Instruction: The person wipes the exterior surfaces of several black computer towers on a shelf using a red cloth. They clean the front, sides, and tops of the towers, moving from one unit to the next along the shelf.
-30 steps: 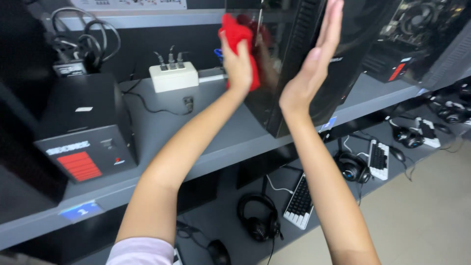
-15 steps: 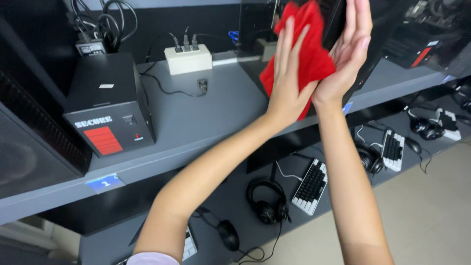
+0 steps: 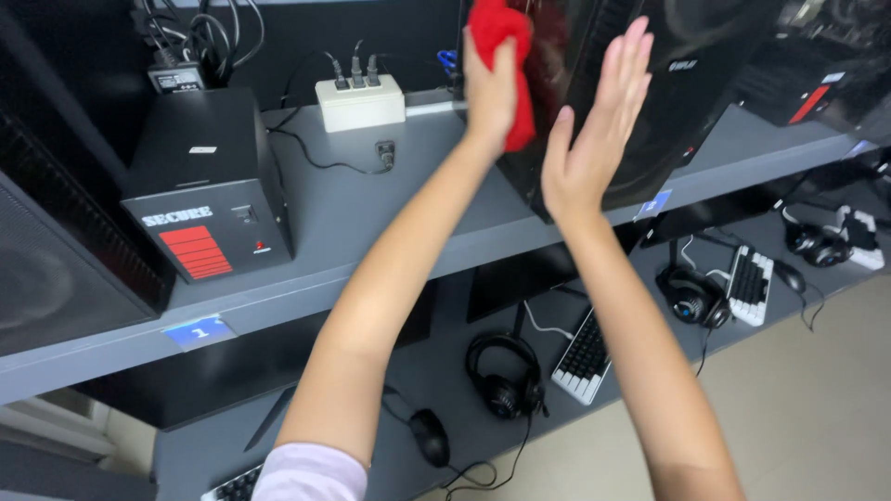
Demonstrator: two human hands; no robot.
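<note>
My left hand (image 3: pixel 489 88) grips a red cloth (image 3: pixel 506 51) and presses it against the glossy side panel of a black computer tower (image 3: pixel 668 102) standing on the grey shelf (image 3: pixel 390 232). My right hand (image 3: pixel 594 139) lies flat on the same panel with its fingers spread, just right of the cloth. The cloth sits near the panel's upper left edge, and part of it is hidden behind my left hand.
Left on the shelf are a small black box with a red label (image 3: pixel 209 190), a white power adapter with cables (image 3: pixel 359 100) and a black case edge (image 3: pixel 56 250). Below, a lower shelf holds headphones (image 3: pixel 506 376), keyboards (image 3: pixel 583 354), a mouse (image 3: pixel 430 436).
My left hand and the red cloth have moved up and left along the panel. The right hand has stayed flat on the panel, now apart from the cloth.
</note>
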